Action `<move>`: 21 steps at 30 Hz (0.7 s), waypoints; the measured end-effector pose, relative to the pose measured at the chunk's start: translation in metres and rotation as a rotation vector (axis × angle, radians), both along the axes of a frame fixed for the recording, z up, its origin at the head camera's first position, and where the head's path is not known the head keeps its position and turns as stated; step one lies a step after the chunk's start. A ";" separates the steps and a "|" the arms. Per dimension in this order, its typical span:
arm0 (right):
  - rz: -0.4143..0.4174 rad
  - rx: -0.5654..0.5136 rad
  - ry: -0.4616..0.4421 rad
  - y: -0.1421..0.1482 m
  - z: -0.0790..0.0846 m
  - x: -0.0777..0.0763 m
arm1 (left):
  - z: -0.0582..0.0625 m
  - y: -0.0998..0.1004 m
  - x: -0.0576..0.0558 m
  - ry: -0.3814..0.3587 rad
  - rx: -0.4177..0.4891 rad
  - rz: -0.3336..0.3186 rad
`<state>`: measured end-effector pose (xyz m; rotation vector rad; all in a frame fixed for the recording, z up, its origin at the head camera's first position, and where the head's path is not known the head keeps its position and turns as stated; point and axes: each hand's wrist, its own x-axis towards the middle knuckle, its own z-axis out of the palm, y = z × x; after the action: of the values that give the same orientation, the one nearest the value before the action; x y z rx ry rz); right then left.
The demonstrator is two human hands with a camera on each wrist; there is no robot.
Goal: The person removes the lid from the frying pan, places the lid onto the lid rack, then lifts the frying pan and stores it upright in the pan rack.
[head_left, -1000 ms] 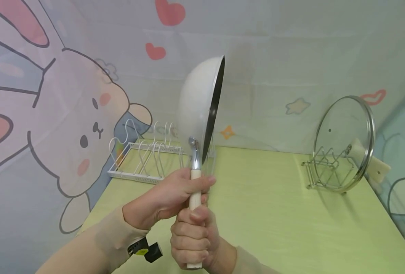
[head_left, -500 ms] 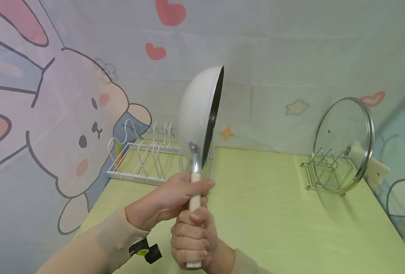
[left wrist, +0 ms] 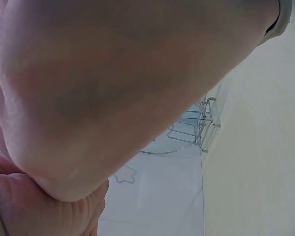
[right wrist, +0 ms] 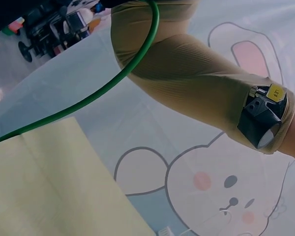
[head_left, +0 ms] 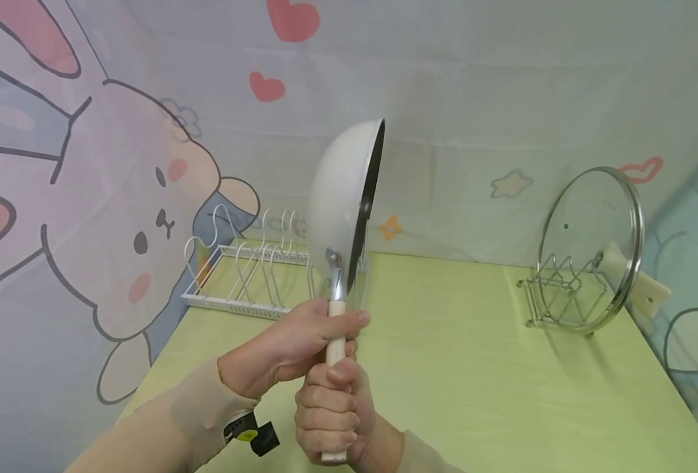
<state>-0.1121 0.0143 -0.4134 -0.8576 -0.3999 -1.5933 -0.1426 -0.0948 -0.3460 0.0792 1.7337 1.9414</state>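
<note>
A white wok-shaped frying pan (head_left: pixel 339 190) with a dark inside stands on edge in the air, its cream handle (head_left: pixel 336 351) pointing down towards me. My left hand (head_left: pixel 301 338) grips the upper handle just below the metal joint, thumb laid across it. Below it, my right hand (head_left: pixel 332 414) wraps its fingers round the handle's lower end. In the left wrist view the left hand (left wrist: pixel 88 98) fills much of the picture and hides the pan. The right wrist view shows the left sleeve (right wrist: pixel 187 83) with a strapped-on camera, but not the right hand.
Behind the pan a white wire rack (head_left: pixel 236 305) stands at the table's back left. At the right, a glass lid (head_left: pixel 591 243) with a cream handle leans upright in a small metal rack (head_left: pixel 540 322). The green table (head_left: pixel 473 368) meets a printed cloth backdrop (head_left: pixel 443 131).
The pan has come down a little in the head view, mostly in the first half second. Both hands keep their grip on the handle.
</note>
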 end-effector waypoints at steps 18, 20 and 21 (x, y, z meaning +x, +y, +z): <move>0.001 -0.010 -0.004 0.001 -0.007 -0.002 | -0.007 0.002 -0.003 -0.014 0.006 -0.007; 0.002 -0.009 -0.007 0.001 -0.008 -0.002 | -0.008 0.002 -0.003 -0.013 0.006 -0.003; 0.002 -0.009 -0.007 0.002 -0.009 -0.003 | -0.008 0.003 -0.003 -0.013 0.007 -0.002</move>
<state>-0.1148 0.0158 -0.4219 -0.8587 -0.4134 -1.5946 -0.1458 -0.0920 -0.3544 0.0700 1.7184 1.9421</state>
